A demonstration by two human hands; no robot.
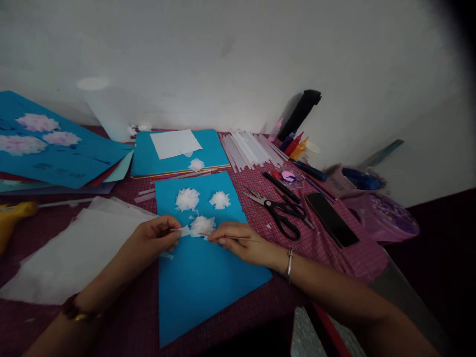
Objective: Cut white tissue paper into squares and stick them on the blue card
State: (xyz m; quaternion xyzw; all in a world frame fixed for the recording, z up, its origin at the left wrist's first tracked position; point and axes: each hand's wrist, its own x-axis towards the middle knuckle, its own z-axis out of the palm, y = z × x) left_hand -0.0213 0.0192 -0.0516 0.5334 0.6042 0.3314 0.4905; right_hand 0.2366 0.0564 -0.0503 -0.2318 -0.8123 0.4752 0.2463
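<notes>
A blue sheet point(208, 287) lies on the checked cloth, bearing three white paper puffs: one at upper left point(187, 199), one at upper right point(220, 200) and a lower one point(203, 225). My left hand point(160, 235) pinches a small white paper piece point(184, 230) just left of the lower puff. On the other side, my right hand point(238, 240) is closed around a thin stick point(243, 239), its tip at the lower puff's edge.
White sheets point(82, 248) lie left. Behind are stacked blue sheets point(215, 148) and white strips point(247, 148). Black-handled scissors point(282, 210), a phone point(332, 219) and small paint bottles point(295, 145) are right. A yellow glue gun point(15, 213) sits far left.
</notes>
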